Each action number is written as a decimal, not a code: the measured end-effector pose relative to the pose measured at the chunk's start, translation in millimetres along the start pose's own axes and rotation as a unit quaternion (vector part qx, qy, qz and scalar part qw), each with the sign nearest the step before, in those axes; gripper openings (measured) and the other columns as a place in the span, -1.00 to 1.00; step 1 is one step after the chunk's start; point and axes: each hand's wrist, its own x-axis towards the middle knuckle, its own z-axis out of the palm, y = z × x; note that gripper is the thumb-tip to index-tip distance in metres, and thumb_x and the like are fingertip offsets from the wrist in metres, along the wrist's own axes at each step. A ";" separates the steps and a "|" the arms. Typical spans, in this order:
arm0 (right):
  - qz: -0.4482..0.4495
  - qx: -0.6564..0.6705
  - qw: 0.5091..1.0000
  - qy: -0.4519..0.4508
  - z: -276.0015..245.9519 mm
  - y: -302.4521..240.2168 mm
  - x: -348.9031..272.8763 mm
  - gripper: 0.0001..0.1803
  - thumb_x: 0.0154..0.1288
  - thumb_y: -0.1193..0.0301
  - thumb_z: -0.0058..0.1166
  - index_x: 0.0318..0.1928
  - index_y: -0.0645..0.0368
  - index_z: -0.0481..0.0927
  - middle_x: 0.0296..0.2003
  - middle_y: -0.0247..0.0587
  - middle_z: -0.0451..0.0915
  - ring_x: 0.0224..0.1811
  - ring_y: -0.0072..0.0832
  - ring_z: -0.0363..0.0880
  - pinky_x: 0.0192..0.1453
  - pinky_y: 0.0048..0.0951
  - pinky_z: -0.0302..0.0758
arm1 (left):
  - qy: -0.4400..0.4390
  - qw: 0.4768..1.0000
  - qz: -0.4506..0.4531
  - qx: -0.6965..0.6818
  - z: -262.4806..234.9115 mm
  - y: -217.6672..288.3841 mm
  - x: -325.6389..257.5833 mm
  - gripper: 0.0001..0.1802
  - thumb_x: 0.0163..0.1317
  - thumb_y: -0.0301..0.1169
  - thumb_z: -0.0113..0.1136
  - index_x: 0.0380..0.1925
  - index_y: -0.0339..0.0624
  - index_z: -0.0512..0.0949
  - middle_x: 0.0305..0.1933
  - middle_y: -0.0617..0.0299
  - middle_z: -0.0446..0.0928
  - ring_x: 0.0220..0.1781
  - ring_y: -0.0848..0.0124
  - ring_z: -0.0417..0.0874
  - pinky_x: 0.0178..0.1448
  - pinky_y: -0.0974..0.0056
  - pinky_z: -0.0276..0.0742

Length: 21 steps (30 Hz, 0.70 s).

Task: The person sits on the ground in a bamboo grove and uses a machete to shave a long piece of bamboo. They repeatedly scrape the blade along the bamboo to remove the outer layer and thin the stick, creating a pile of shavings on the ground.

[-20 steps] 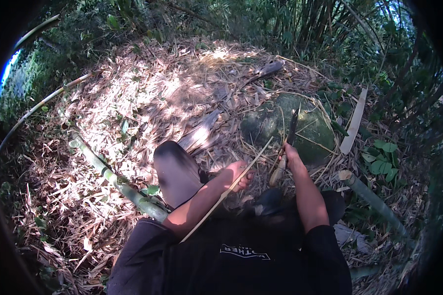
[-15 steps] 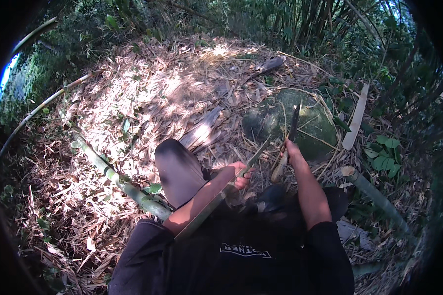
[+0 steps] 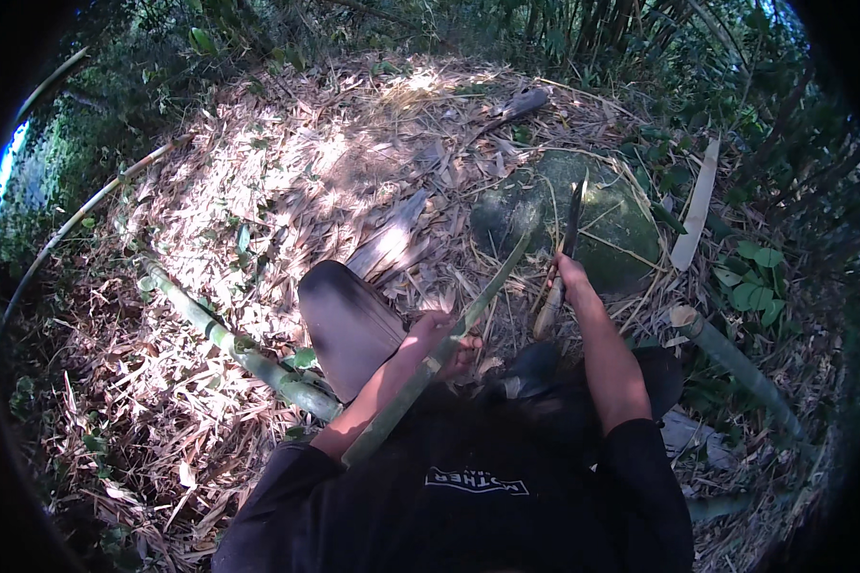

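My left hand point(image 3: 438, 336) grips a long green bamboo strip point(image 3: 406, 396), which slants from beside my left upper arm out past the fingers. Its far end narrows and stops short of the mossy rock. In my right hand point(image 3: 569, 275) is a large knife point(image 3: 573, 222), with its dark blade pointing away from me over the rock. The knife's pale handle point(image 3: 548, 315) sticks out below the fist toward me. Strip and blade are apart, with a small gap between their far ends.
Beyond the knife sits a mossy rock point(image 3: 616, 244). A pale split bamboo piece point(image 3: 698, 205) lies to its right, and a cut bamboo pole point(image 3: 736, 363) lies nearer me. Another green pole point(image 3: 229, 342) runs along my left. Dry leaves cover the ground; bamboo thicket stands behind.
The bamboo strip has moved away from me, its far end now further out, and it has turned to show more of its green face. The knife stays nearly in place.
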 end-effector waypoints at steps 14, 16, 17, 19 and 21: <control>-0.004 0.002 1.000 -0.017 10.5 -5.7 -5.2 -0.81 0.27 0.32 0.03 -0.35 0.21 0.49 -0.62 -0.22 0.43 -0.68 -0.34 0.46 -0.51 -0.26 0.48 | -0.222 0.953 -0.065 -0.193 -33.4 4.0 -47.8 -0.65 0.45 -0.23 -0.20 0.02 -0.26 0.37 -0.42 0.17 0.35 -0.64 0.53 0.34 -0.66 0.44 0.31; -0.004 0.005 1.000 -0.023 12.2 -4.0 -6.9 -0.80 0.30 0.32 0.01 -0.35 0.21 0.49 -0.62 -0.22 0.43 -0.68 -0.34 0.46 -0.50 -0.27 0.48 | -0.197 0.967 -0.021 -0.158 -29.7 2.3 -50.8 -0.63 0.43 -0.24 -0.21 0.05 -0.28 0.36 -0.43 0.17 0.37 -0.65 0.53 0.34 -0.67 0.44 0.33; -0.003 -0.002 1.000 -0.026 10.7 -3.7 -7.9 -0.79 0.31 0.31 0.01 -0.34 0.21 0.49 -0.63 -0.22 0.43 -0.68 -0.34 0.46 -0.50 -0.26 0.48 | -0.168 0.979 0.020 -0.116 -20.1 1.7 -53.5 -0.59 0.43 -0.24 -0.21 0.10 -0.30 0.36 -0.44 0.18 0.38 -0.66 0.54 0.34 -0.67 0.44 0.33; -0.006 -0.023 0.999 -0.027 8.1 -2.9 -5.3 -0.74 0.36 0.24 0.01 -0.28 0.20 0.50 -0.58 -0.24 0.43 -0.66 -0.35 0.47 -0.48 -0.25 0.51 | -0.121 0.986 0.116 0.004 -8.8 9.5 -59.7 -0.53 0.41 -0.26 -0.18 0.20 -0.34 0.33 -0.45 0.19 0.41 -0.65 0.53 0.36 -0.65 0.43 0.37; -0.013 -0.026 0.999 -0.024 8.3 0.3 -3.8 -0.70 0.37 0.18 0.03 -0.25 0.19 0.51 -0.54 -0.25 0.45 -0.64 -0.35 0.49 -0.47 -0.24 0.52 | -0.076 0.959 0.223 0.158 -1.0 27.6 -68.9 -0.45 0.38 -0.31 -0.09 0.31 -0.38 0.29 -0.45 0.21 0.46 -0.63 0.53 0.41 -0.59 0.43 0.43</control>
